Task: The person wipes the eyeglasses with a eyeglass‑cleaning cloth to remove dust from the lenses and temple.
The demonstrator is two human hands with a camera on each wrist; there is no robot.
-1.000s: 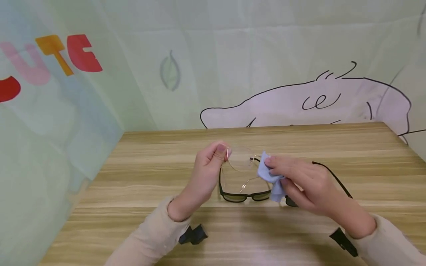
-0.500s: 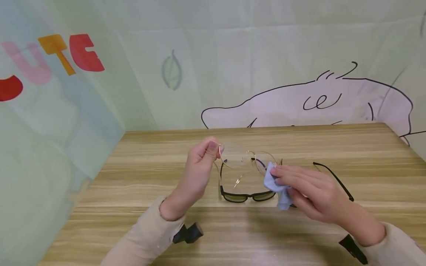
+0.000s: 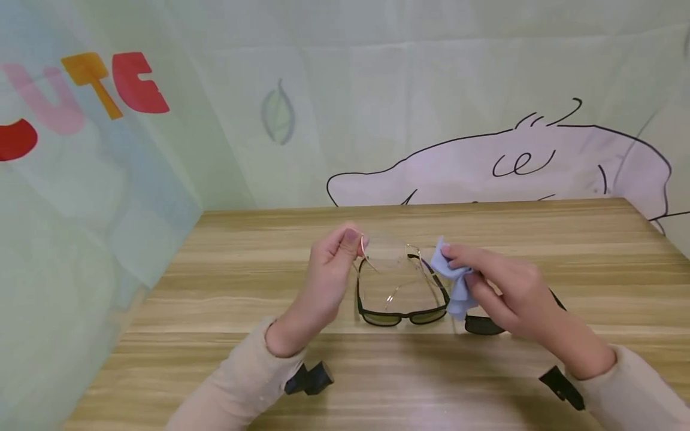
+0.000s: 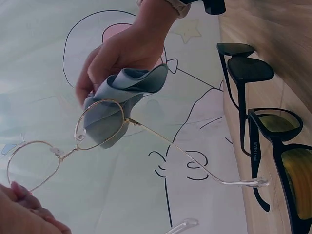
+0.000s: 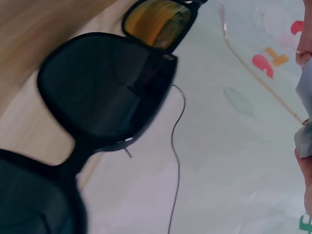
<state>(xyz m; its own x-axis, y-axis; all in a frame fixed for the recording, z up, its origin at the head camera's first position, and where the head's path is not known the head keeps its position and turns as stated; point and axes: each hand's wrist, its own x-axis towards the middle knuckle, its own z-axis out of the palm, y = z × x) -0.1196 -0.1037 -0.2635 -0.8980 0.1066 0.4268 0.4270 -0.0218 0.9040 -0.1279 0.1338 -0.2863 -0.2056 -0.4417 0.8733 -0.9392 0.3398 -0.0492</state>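
My left hand pinches the outer rim of thin gold-framed eyeglasses with thumb and finger, holding them up above the table. Between the fingers and thumb of my right hand is a bunched light-blue cleaning cloth, at the eyeglasses' other lens. The left wrist view shows the cloth overlapped by that round lens, with one clear-tipped temple arm reaching out toward the table. Only part of the cloth shows at the edge of the right wrist view.
Black-framed sunglasses with yellowish lenses lie on the wooden table below the held eyeglasses. Beside them, dark-lensed black sunglasses are partly hidden by my right hand. A printed curtain borders the table at the back and left.
My left hand has shifted slightly left overall with the eyeglasses. My right hand and the cloth have moved right, the cloth dipping lower and then rising again. Both sunglasses stay in place.
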